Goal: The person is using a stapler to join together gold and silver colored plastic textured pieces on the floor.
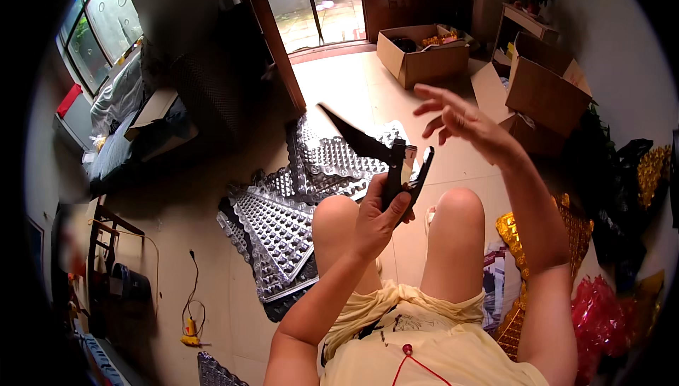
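My left hand (382,220) is closed around the lower part of a black hinged object (362,143), held up above my knees. A long, flat, pointed, blade-like piece sticks out from it to the upper left. Its other side has a shorter black arm, with a pale strip between the parts. I cannot tell its exact kind. My right hand (463,123) is raised to the right of it, fingers apart and holding nothing. Beyond my left knee, silvery trays with rows of small bumps (272,223) lie overlapping on the floor.
Open cardboard boxes (424,64) stand by the doorway and at the right (548,85). Gold textured sheets (580,227) and a crinkled red plastic bag (601,315) lie at my right. A yellow plug block with a cord (189,333) is on the floor at left, near a dark bucket (131,283).
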A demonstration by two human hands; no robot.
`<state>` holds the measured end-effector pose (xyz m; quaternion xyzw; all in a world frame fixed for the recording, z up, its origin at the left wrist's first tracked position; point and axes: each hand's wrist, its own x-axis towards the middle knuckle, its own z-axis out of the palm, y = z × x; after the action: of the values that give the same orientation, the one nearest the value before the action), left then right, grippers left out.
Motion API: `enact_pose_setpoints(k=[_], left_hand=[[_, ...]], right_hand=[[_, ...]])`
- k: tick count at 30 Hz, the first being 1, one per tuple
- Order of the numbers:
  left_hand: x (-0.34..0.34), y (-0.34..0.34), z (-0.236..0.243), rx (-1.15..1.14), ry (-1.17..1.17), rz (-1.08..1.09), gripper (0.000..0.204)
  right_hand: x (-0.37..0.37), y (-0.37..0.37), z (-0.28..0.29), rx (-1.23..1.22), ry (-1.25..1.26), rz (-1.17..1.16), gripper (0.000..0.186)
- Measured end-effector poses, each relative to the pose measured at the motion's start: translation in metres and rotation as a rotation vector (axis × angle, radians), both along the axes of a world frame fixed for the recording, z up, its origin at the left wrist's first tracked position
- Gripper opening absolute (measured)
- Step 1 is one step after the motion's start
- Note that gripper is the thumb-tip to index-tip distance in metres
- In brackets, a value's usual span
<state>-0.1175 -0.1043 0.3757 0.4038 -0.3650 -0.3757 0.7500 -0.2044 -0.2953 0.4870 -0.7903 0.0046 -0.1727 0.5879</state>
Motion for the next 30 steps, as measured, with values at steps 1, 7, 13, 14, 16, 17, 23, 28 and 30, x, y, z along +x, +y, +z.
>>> enact_pose_setpoints(k=[1,7,13,14,16,17,23,28,30], left_hand=[[0.003,0.002,0.000,-0.039,-0.005,0.051,0.029],[0.005,0.004,0.026,-0.191,0.052,0.199,0.035],[0.016,-0.013,0.034,-0.337,-0.006,0.218,0.032],[0.015,-0.019,0.034,-0.349,-0.012,0.278,0.030],[0.010,-0.033,0.032,-0.366,-0.019,0.400,0.026],[0.008,-0.039,0.029,-0.294,-0.155,0.584,0.023],[0.018,-0.064,0.036,-0.410,-0.604,1.006,0.021],[0.024,-0.088,0.026,-0.573,-0.449,0.678,0.023],[0.023,-0.092,0.024,-0.529,-0.386,0.491,0.033]], right_hand=[[0.000,0.021,-0.014,-0.006,-0.017,0.049,0.060],[0.009,0.085,-0.024,-0.359,-0.198,-0.219,0.023],[0.018,0.084,-0.041,-0.435,-0.281,-0.440,0.016],[0.020,0.081,-0.043,-0.444,-0.266,-0.465,0.017],[0.025,0.077,-0.046,-0.457,-0.231,-0.515,0.018],[0.030,0.076,-0.046,-0.469,-0.275,-0.550,0.022],[0.054,0.035,-0.062,-0.201,-0.278,-0.700,0.032],[0.051,-0.001,-0.067,-0.118,-0.270,-0.607,0.036],[0.051,-0.005,-0.073,0.025,-0.201,-0.509,0.037]])
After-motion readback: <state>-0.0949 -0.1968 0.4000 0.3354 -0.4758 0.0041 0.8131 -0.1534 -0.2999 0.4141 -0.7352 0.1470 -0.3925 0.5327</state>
